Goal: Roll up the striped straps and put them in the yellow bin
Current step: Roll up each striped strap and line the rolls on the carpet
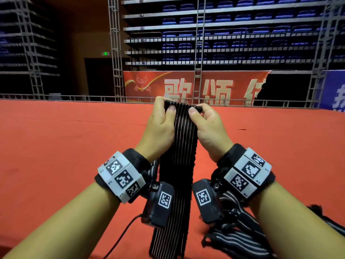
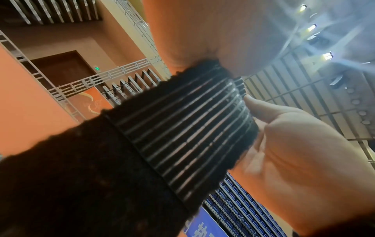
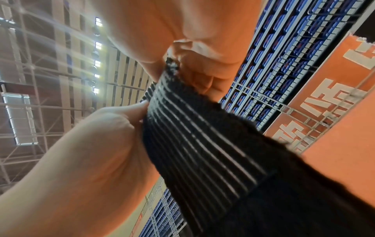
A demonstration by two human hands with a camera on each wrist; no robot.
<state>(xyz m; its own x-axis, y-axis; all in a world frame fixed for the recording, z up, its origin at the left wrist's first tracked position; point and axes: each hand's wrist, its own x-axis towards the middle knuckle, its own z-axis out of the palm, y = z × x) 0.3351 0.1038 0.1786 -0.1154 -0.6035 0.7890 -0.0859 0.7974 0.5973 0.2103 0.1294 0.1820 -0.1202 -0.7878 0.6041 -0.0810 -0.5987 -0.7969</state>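
Note:
I hold a black strap with thin white stripes [image 1: 179, 146] upright above the red table [image 1: 56, 146]. My left hand [image 1: 168, 106] pinches its top left corner and my right hand [image 1: 196, 108] pinches the top right corner, thumbs toward me. The top edge is folded over into a small first turn. The rest hangs down between my wrists to the table. In the left wrist view the strap [image 2: 182, 128] runs from the left hand [image 2: 202, 40] to the right hand [image 2: 294, 136]. The right wrist view shows the strap [image 3: 202, 144] between both hands too. No yellow bin is in view.
More striped straps lie in a loose pile [image 1: 233, 238] at the table's near right, and one striped end [image 1: 154, 167] shows behind my left wrist. A black cable [image 1: 123, 234] trails from the left wrist camera. Metal trusses and blue seating stand beyond the table.

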